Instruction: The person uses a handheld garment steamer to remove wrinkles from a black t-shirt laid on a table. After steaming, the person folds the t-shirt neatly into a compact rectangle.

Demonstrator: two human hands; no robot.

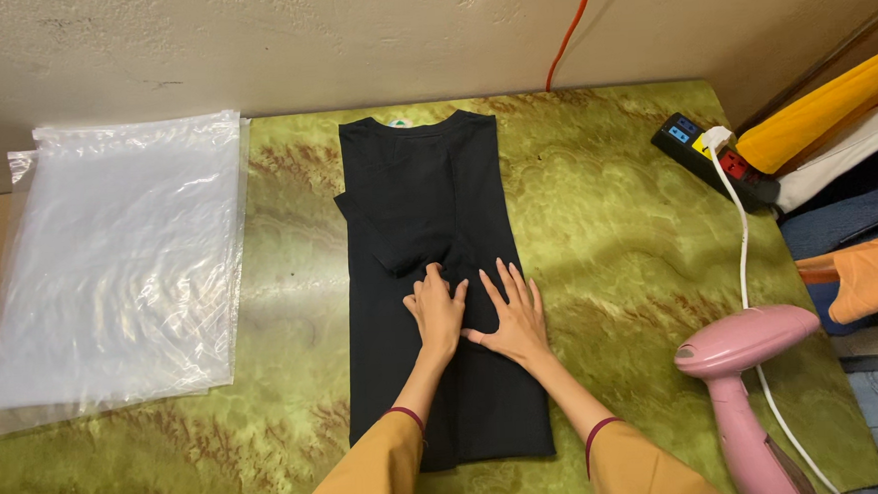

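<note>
Stack of clear plastic bags [119, 264] well left of both hands. Left hand [436, 312] flat, fingers loosely curled, pressing the folded black cotton t-shirt [427, 208] on the green marbled tabletop [618, 228]; right hand [512, 318] just beside it, palm down, fingers spread, grasping nothing. Pink handheld steamer [741, 381] right of right hand.

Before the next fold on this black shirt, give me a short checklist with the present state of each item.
1. Black shirt lies flat on the green table: ok.
2. Both sides folded in to a narrow strip: ok.
3. Left hand and right hand pressing on the shirt's middle: ok.
4. Pink steamer stands off the shirt: ok.
5. Plastic bags stacked apart from the shirt: ok.
6. Steamer on or off: cannot tell.
</note>
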